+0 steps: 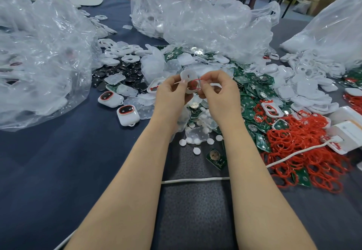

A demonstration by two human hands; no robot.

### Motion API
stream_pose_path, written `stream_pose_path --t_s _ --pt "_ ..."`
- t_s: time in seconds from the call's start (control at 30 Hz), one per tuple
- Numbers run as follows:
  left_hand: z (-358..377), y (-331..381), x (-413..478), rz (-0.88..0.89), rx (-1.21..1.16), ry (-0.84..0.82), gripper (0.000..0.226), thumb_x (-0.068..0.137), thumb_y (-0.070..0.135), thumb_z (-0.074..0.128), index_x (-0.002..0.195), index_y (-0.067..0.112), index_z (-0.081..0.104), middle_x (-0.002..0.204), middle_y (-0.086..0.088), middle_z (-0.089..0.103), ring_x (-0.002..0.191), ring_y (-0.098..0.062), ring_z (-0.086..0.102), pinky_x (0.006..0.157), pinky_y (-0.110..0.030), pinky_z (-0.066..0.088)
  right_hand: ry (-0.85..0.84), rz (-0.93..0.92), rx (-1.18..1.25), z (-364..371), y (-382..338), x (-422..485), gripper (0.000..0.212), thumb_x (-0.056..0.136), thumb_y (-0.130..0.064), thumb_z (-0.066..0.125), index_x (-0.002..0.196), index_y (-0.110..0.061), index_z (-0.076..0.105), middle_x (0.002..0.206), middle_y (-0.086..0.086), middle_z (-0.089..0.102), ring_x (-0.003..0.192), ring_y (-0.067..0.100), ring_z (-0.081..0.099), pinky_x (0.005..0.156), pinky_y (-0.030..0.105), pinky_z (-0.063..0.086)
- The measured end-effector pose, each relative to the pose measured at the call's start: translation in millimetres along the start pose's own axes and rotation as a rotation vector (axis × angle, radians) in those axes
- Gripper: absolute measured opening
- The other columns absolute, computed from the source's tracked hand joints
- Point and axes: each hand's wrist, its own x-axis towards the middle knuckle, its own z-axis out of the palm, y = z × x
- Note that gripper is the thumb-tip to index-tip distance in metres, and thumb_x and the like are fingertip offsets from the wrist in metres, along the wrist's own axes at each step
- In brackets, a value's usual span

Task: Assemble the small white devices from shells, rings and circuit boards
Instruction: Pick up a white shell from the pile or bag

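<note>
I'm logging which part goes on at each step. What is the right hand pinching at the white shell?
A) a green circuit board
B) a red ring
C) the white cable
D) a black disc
B: the right hand pinches a thin red ring against the white shell, which the left hand holds.

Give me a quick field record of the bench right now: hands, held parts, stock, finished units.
left hand: grips white shell
right hand: pinches red ring at the shell
finished devices: two, left of the hands
spare rings: red heap, right
circuit boards: green heap, beyond the right hand
bags: clear plastic, left, centre, right
</note>
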Motion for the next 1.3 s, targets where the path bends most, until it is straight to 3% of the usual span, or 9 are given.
stream_pose_path --t_s 0.13,0.27,0.47,0.67,0.87,0.97,1.03,1.1,1.3 --pt "0.2 1.1 -2.0 0.023 0.047 -0.017 0.016 0.099 0.011 0.050 0.111 0.010 0.061 0.096 -0.006 0.069 0.086 -0.013 0.067 0.079 -0.022 0.055 -0.008 -0.014 -0.056 2.3 0.8 -0.3 0.020 0.091 -0.006 0.058 0.084 -0.024 0.057 0.105 0.013 0.062 0.069 0.010 0.066 0.065 0.020 0.052" --pt "1.0 1.4 -4.4 0.053 0.071 -0.029 0.012 0.099 0.011 0.051 0.099 0.019 0.061 0.093 -0.003 0.070 0.086 -0.012 0.068 0.077 -0.021 0.054 0.041 0.003 -0.078 1.8 1.4 -0.7 0.013 0.091 -0.007 0.059 0.087 -0.019 0.060 0.100 0.009 0.065 0.072 0.013 0.066 0.069 0.026 0.055" --pt "0.7 -0.1 -6.5 0.117 0.155 -0.080 0.018 0.095 0.006 0.057 0.113 0.010 0.058 0.098 -0.008 0.070 0.086 -0.012 0.068 0.080 -0.021 0.055 0.093 0.032 -0.065 3.2 4.3 0.4 0.007 0.090 -0.007 0.060 0.092 -0.011 0.066 0.099 0.011 0.067 0.079 0.020 0.067 0.070 0.024 0.054" --pt "-1.0 1.0 -7.8 0.132 0.148 -0.119 0.023 0.096 0.003 0.054 0.118 0.007 0.058 0.097 -0.006 0.070 0.086 -0.010 0.068 0.081 -0.019 0.054 0.131 0.009 -0.068 7.1 5.7 -1.3 0.008 0.088 -0.005 0.062 0.092 -0.009 0.068 0.099 0.014 0.065 0.083 0.022 0.067 0.079 0.035 0.057" --pt "-5.3 4.7 -6.4 0.087 0.068 -0.138 0.029 0.096 0.001 0.053 0.125 -0.001 0.057 0.103 -0.011 0.070 0.090 -0.014 0.069 0.085 -0.023 0.055 0.074 0.022 -0.023 3.3 3.4 -1.3 0.009 0.088 -0.011 0.065 0.095 -0.017 0.066 0.091 0.003 0.064 0.077 0.012 0.059 0.070 0.024 0.052" --pt "-7.2 6.7 -4.5 0.024 0.006 -0.162 0.031 0.096 0.002 0.054 0.126 -0.001 0.057 0.107 -0.014 0.069 0.096 -0.018 0.067 0.086 -0.024 0.055 -0.061 0.290 0.269 -6.7 3.2 1.7 0.015 0.090 -0.018 0.064 0.104 -0.014 0.062 0.081 -0.001 0.059 0.065 0.008 0.054 0.063 0.022 0.048" --pt "-8.2 6.5 -4.9 0.006 -0.023 -0.189 0.031 0.096 0.002 0.053 0.126 -0.003 0.056 0.108 -0.015 0.068 0.097 -0.019 0.066 0.089 -0.026 0.055 -0.125 0.409 0.500 -9.3 1.9 1.6 0.008 0.093 -0.014 0.059 0.095 -0.007 0.064 0.070 0.000 0.055 0.056 0.005 0.049 0.056 0.018 0.045" --pt "-7.7 6.0 -5.1 0.008 -0.042 -0.211 0.028 0.096 0.002 0.053 0.123 0.000 0.057 0.104 -0.012 0.069 0.096 -0.018 0.066 0.088 -0.025 0.055 -0.119 0.425 0.581 -8.4 1.8 2.0 0.010 0.093 -0.009 0.056 0.086 -0.007 0.062 0.066 0.000 0.054 0.053 0.004 0.048 0.052 0.015 0.044" --pt "-7.7 5.5 -5.5 0.016 0.044 -0.225 0.022 0.095 0.001 0.055 0.110 0.014 0.063 0.097 -0.001 0.071 0.092 -0.011 0.067 0.082 -0.018 0.054 -0.042 0.369 0.444 -0.9 5.1 0.8 0.014 0.094 -0.011 0.057 0.081 -0.012 0.063 0.063 -0.002 0.058 0.050 0.002 0.050 0.055 0.018 0.045"
